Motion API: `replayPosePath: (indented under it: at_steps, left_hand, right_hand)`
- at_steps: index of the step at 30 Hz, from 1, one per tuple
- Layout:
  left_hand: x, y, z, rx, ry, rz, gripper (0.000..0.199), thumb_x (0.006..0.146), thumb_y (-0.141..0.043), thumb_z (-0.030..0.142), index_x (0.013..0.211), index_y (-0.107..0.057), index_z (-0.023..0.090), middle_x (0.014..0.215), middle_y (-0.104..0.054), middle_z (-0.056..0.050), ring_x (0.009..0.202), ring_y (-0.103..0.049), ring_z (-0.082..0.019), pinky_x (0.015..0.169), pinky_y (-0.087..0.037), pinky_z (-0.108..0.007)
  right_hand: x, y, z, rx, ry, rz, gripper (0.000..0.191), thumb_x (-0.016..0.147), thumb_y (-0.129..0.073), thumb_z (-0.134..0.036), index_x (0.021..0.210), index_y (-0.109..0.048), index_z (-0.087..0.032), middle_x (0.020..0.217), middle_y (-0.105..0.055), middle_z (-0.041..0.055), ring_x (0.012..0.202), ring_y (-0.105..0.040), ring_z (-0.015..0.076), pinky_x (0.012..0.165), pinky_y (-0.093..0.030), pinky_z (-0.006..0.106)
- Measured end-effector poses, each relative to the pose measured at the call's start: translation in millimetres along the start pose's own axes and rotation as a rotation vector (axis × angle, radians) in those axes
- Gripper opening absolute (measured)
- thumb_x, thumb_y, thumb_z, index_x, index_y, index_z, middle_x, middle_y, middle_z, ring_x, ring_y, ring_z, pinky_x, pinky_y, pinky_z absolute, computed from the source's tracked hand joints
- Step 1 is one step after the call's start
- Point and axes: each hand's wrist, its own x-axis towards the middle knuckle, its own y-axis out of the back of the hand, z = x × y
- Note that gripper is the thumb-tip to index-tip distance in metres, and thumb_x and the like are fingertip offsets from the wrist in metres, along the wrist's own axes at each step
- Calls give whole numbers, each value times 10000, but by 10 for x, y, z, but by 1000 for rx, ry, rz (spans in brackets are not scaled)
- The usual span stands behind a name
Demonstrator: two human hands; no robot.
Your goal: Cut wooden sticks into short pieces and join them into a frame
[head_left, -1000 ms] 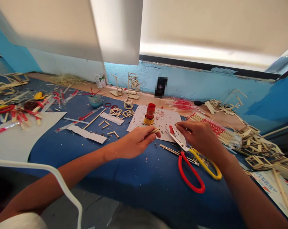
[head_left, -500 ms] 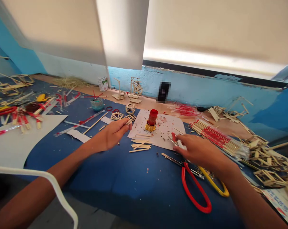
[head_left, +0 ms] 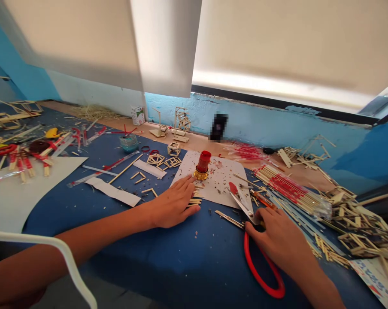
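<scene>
My left hand (head_left: 177,204) lies flat, palm down, fingers stretched out. It rests on short wooden sticks (head_left: 195,201), several of which show beyond its fingers. Its fingertips are close to a red cylinder on a gold base (head_left: 203,165), standing on a paper sheet (head_left: 219,191) strewn with dark crumbs. My right hand (head_left: 274,236) is curled round the base of silver-bladed scissors (head_left: 240,204), whose blades point toward the paper. A bit of yellow shows between the fingers; the handles are hidden. Red-handled scissors (head_left: 265,270) lie just beneath this hand.
Small stick frames (head_left: 164,161) and a white paper strip (head_left: 113,192) lie left of the sheet. A glass jar (head_left: 128,143) stands farther back. Bundled sticks in red-printed wrappers (head_left: 289,189) and piled stick models (head_left: 358,223) occupy the right. A white curved bar (head_left: 65,253) crosses the lower left.
My left hand has moved right and down from the stick frames, opening flat over the short sticks; the stick it pinched is no longer seen in it. My right hand has drawn back toward the scissors' handles.
</scene>
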Motion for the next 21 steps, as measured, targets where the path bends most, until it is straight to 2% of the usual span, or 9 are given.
replayPosePath:
  at_steps: [4, 8, 12, 13, 14, 16, 17, 19, 21]
  left_hand:
    - [12, -24, 3, -3, -21, -68, 472, 1046, -437, 429, 1371, -472, 88, 1640, -310, -222, 1569, -197, -282, 1281, -219, -439]
    - [34, -47, 63, -22, -37, -128, 597, 1046, -436, 445, 1510, -351, 79, 1650, -294, -207, 1555, -244, -281, 1265, -269, -426]
    - [57, -109, 109, -36, -88, -167, 632, 1038, -449, 485, 1518, -364, 83, 1640, -322, -199, 1538, -292, -289, 1255, -301, -417]
    - [65, -117, 108, -37, -99, -171, 618, 1040, -447, 487, 1509, -378, 90, 1643, -320, -194, 1542, -281, -291, 1259, -295, -424]
    - [74, -115, 103, -36, -110, -164, 600, 1043, -443, 481, 1499, -389, 94, 1647, -314, -192, 1549, -261, -294, 1264, -286, -439]
    - [95, -70, 91, -22, -147, -89, 511, 1060, -426, 424, 1457, -428, 103, 1633, -343, -192, 1559, -230, -300, 1266, -275, -475]
    - [104, -24, 93, -16, -184, -24, 435, 1067, -415, 376, 1409, -470, 113, 1595, -408, -192, 1549, -259, -297, 1255, -295, -484]
    - [105, 103, 130, -15, -322, 115, 273, 1069, -399, 284, 1234, -575, 154, 1394, -613, -166, 1442, -446, -273, 1183, -410, -457]
    - [62, 247, 226, -25, -522, 204, 214, 1057, -422, 271, 1027, -623, 206, 1065, -731, -97, 1148, -657, -226, 1011, -550, -384]
  right_hand:
    - [-55, -11, 120, 30, -75, -30, 259, 915, -574, -427, 750, -573, -226, 800, -674, 91, 801, -642, 300, 720, -482, 431]
    - [-59, 62, 277, 51, -115, -104, 303, 923, -535, -461, 744, -616, -231, 832, -696, 101, 806, -665, 295, 705, -468, 407]
    - [223, 190, 463, 55, -177, -148, 382, 1003, -397, -453, 958, -699, -222, 1009, -727, 127, 918, -686, 296, 720, -458, 377]
    - [334, 210, 513, 42, -178, -144, 360, 1002, -409, -413, 1017, -702, -205, 1072, -726, 143, 980, -679, 305, 741, -453, 373]
    - [448, 218, 561, 45, -157, -192, 320, 985, -450, -374, 1049, -705, -190, 1131, -721, 156, 1034, -668, 311, 757, -448, 366]
    - [649, 202, 645, 57, -137, -259, 241, 941, -532, -341, 957, -719, -190, 1028, -743, 138, 931, -683, 288, 694, -431, 342]
    - [724, 182, 679, 64, -132, -287, 193, 911, -569, -319, 888, -714, -193, 944, -745, 121, 854, -682, 271, 652, -413, 329]
    - [817, 143, 737, 70, -131, -305, 117, 852, -612, -272, 779, -671, -201, 799, -715, 86, 724, -655, 238, 591, -368, 311]
    - [859, 136, 778, 73, -119, -295, 81, 818, -618, -245, 747, -611, -208, 732, -674, 63, 663, -615, 216, 571, -337, 304]
